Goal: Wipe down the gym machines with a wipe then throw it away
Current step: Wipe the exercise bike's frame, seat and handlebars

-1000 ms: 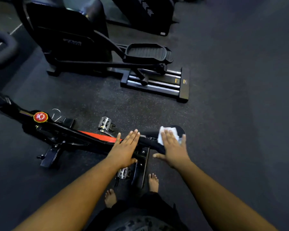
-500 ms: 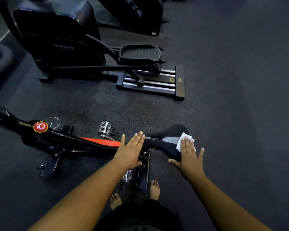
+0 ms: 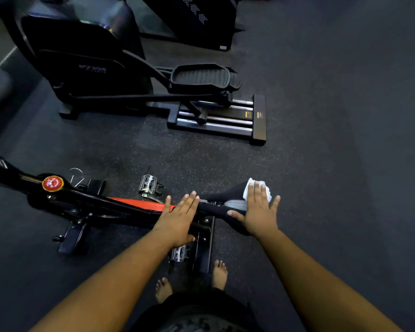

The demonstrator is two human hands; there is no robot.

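Both hands are laid flat at lower centre — right hand (image 3: 259, 212), fingers spread, pressing a white wipe (image 3: 255, 189) onto the bike saddle (image 3: 225, 202); left hand (image 3: 177, 219), fingers together, on the frame (image 3: 134, 203).

The wipe (image 3: 258, 190) is white and crumpled, lying on the wide rear end of the bike (image 3: 120, 204) saddle (image 3: 228, 202), mostly covered by flat fingers. The saddle is black with a grey centre strip, its nose pointing left. The bike's frame is black and orange with a red knob (image 3: 52, 183), standing on dark speckled floor.
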